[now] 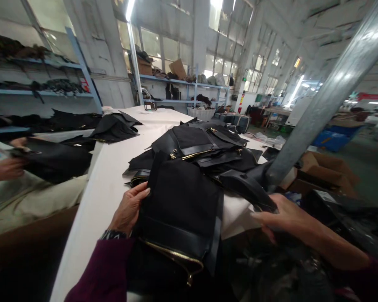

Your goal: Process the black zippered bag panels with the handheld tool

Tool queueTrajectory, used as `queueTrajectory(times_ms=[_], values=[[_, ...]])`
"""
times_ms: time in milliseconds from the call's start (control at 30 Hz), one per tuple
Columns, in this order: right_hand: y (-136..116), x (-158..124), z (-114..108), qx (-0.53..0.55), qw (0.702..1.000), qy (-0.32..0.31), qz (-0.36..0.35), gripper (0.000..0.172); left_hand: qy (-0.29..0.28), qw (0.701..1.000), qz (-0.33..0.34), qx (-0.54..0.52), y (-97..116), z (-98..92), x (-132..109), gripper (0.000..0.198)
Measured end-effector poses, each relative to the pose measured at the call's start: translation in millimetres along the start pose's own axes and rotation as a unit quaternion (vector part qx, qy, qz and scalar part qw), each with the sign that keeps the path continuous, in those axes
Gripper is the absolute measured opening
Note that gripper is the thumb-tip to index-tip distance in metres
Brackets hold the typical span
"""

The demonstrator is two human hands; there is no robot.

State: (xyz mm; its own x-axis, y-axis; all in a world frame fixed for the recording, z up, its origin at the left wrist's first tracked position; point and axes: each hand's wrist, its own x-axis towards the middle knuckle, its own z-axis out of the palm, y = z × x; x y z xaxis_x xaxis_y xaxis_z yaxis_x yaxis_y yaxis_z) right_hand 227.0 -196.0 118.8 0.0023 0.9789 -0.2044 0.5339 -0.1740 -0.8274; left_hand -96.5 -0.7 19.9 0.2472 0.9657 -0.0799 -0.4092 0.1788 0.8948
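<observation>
My left hand [128, 209] pinches the left edge of a black fabric bag piece [182, 197], thumb on top. This piece has shiny black trim and a gold zipper [173, 254] along its lower part, with the pull hanging down. At the right, my right hand [280, 216] is closed on the near end of a curved black strap-like piece [247, 184]; its exact kind is unclear. Just beyond both hands, a pile of similar black bag pieces [192, 138] with gold zippers lies on the white table [91, 205].
At the left, a co-worker's hand [6, 170] holds another black piece [59, 157]. A slanted metal post [327, 92] rises close to my right hand. Cardboard boxes [327, 172] stand beyond it. More black pieces [115, 128] lie at the table's far left, near blue shelves [88, 75].
</observation>
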Motion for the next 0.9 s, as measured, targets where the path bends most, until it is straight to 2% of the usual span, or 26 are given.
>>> queueTrajectory(times_ms=[133,233,333,500,600,700,800,900], values=[[23,-35,9,-0.026,0.998,-0.037,0.035,0.047,0.027,0.999,0.014,0.025,-4,0.8,1,0.047],[35,-54,17,-0.015,0.994,-0.07,0.084,0.039,0.033,0.999,0.027,0.034,-6,0.8,4,0.044],[39,-64,25,-0.054,0.988,-0.09,0.117,0.034,0.037,0.998,0.032,0.038,-7,0.7,5,0.039],[26,-58,41,-0.09,0.984,-0.093,0.12,0.043,0.039,0.997,0.042,0.042,-6,1.7,4,0.037],[14,-49,53,-0.077,0.979,-0.136,0.13,0.031,0.033,0.997,0.049,0.044,-6,4.2,2,0.042],[13,-44,57,-0.076,0.982,-0.126,0.118,0.031,0.042,0.995,0.077,0.051,-5,3.2,2,0.043],[18,-42,49,-0.076,0.989,-0.084,0.1,0.034,0.092,0.986,0.127,0.062,9,-14.6,0,0.037],[23,-40,35,-0.099,0.989,-0.036,0.107,0.03,0.211,0.955,0.182,0.098,42,-55.1,-13,0.033]])
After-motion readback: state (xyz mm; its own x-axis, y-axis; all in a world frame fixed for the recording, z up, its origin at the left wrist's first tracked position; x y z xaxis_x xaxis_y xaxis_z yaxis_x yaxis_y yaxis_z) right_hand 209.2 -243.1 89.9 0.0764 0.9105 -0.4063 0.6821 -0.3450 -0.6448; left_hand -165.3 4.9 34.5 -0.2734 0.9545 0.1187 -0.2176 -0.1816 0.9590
